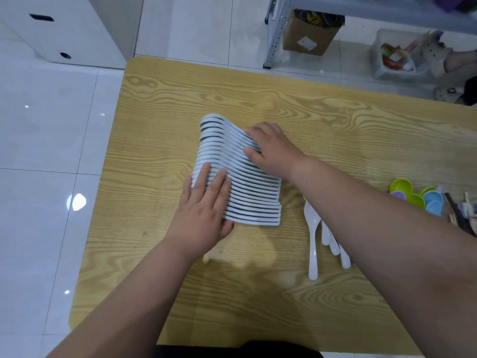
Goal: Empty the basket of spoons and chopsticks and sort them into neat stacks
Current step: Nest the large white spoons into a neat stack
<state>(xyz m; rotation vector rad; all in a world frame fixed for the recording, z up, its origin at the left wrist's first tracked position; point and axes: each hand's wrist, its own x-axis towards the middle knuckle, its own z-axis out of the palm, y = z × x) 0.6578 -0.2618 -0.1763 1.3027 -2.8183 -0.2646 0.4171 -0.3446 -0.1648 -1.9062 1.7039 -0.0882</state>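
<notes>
A long nested row of white soup spoons (pixel 227 156) lies on its side in the middle of the wooden table (pixel 160 104). My left hand (pixel 204 215) lies flat with straight fingers against the bowl side of the row near its front end. My right hand (pixel 273 151) presses down on the handle side near the far end, fingers slightly bent over the handles. A few thin white plastic spoons (pixel 313 239) lie loose to the right, partly under my right forearm. Coloured spoons (pixel 413 197) and dark chopsticks (pixel 459 218) sit at the right edge. No basket is in view.
A metal shelf leg (pixel 271 34) and a cardboard box (pixel 309 34) stand behind the table. A clear plastic bin (pixel 392 58) and someone's sandalled feet (pixel 438 60) are at the far right. White cabinets (pixel 51 27) stand at the back left on a tiled floor.
</notes>
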